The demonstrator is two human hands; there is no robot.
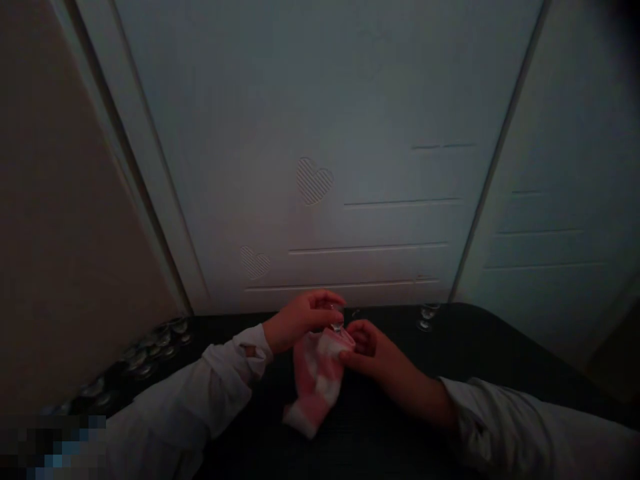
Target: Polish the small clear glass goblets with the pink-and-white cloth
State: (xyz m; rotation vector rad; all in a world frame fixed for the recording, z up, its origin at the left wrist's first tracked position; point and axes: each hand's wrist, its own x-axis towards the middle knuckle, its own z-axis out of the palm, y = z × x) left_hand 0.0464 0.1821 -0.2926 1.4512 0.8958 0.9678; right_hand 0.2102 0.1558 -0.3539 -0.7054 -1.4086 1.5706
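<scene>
Near the back edge of the dark table, my left hand [305, 319] grips a small clear stemmed glass [337, 323] by its bowl, with the fingers around it. Its foot meets the top of a pink and white checked cloth [320, 380], which hangs down toward the front of the table. My right hand [369, 350] pinches the upper right edge of this cloth just beside the foot. Whether the foot is inside a fold of the cloth I cannot tell; dim light blurs the detail.
Several small clear glasses [155, 347] stand along the table's left side. One more glass [427, 317] stands at the back right. A pale panel [320, 120] with engraved hearts and lines rises directly behind the dark table [400, 427]. A brown wall [65, 220] is at the left.
</scene>
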